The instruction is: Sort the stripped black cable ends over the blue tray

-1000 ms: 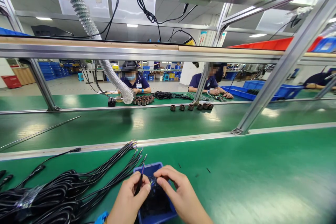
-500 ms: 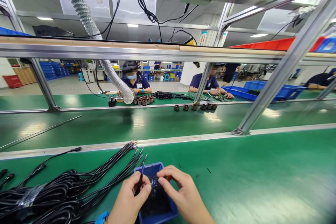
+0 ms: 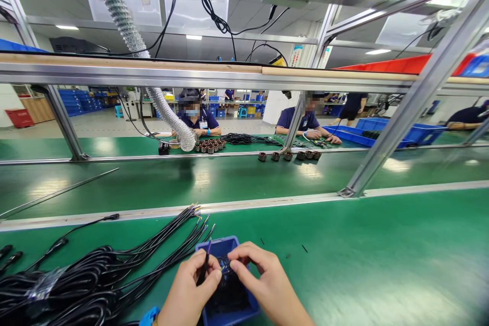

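My left hand (image 3: 194,285) is closed on a black cable (image 3: 204,268), whose thin coloured wire ends stick up above the fingers. Thumb and forefinger of my right hand (image 3: 263,277) are pinched together over a blue bin (image 3: 250,310), close to the left fingertips; what they hold is too small to make out. Dark small parts and bits of wire lie inside the bin, under both hands. Left of the hands a thick bundle of black cables (image 3: 82,282) rests on the green table, its stripped ends pointing toward the bin.
Beyond a metal rail (image 3: 126,214) runs a green belt (image 3: 153,183) carrying round copper-coloured parts (image 3: 288,156). A metal post (image 3: 397,107) slants at the right. Two people sit across the line. A metal rod (image 3: 61,192) lies on the belt at left.
The separate round parts on the belt have moved slightly right. In the background a standing person has shifted right. My hands have hardly moved.
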Demonstrator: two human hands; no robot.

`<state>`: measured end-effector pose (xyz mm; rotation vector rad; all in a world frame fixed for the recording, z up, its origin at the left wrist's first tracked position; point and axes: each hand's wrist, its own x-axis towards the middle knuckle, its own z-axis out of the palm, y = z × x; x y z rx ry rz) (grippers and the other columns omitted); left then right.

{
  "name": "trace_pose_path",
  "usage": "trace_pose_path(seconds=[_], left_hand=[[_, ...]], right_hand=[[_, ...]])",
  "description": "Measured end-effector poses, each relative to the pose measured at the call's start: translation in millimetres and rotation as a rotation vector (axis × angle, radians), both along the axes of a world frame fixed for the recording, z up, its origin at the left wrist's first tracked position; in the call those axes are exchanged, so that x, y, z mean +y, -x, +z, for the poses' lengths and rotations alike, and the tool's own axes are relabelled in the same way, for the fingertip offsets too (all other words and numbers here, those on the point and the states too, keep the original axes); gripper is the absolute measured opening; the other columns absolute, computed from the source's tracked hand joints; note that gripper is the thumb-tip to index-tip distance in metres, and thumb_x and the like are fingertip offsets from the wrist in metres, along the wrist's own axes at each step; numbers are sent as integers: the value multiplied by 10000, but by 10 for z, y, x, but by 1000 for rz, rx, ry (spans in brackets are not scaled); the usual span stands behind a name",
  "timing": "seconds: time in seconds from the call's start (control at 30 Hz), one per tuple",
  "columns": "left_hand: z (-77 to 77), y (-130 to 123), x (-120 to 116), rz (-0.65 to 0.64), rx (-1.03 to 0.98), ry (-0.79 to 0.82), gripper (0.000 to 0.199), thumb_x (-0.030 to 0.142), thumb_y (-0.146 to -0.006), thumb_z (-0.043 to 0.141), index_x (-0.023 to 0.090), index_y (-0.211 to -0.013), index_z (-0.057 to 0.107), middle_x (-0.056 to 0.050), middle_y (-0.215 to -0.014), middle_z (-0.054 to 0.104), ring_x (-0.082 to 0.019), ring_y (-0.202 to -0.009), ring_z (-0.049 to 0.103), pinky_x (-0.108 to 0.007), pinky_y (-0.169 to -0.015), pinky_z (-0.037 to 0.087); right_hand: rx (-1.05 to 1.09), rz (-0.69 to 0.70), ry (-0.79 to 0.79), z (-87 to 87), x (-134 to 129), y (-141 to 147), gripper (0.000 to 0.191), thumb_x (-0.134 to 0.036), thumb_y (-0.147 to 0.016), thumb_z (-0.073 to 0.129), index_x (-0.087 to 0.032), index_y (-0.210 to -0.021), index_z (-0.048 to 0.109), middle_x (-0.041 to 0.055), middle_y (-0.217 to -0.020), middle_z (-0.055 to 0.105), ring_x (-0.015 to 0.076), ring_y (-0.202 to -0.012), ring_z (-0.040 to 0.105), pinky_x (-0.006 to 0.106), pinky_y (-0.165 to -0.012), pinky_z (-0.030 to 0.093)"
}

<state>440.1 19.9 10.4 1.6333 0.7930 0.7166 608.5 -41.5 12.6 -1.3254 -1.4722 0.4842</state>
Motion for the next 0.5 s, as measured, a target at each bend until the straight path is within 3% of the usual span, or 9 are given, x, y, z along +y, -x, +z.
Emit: trace_pose_path(seconds=[0.2, 0.5], left_hand=[[-76, 2, 12, 22, 5, -84, 152, 311, -786, 578, 181, -707, 584, 5, -723, 473, -159, -675, 443, -255, -669, 393], [-31, -33, -27, 90, -49, -60, 139, 294, -751, 625, 185, -670, 601, -3, -723, 512, -156, -662, 452, -253, -672, 409]], right_hand=[[30, -31, 14, 14, -4, 33, 124, -211, -816, 603, -182, -798, 722, 36, -753, 714, 158, -672, 642, 235, -645, 518], [-16, 7, 17, 9, -24, -10, 124, -230, -841, 606, -192, -823, 722, 43, -768, 713, 163, -677, 643, 243, -653, 524]])
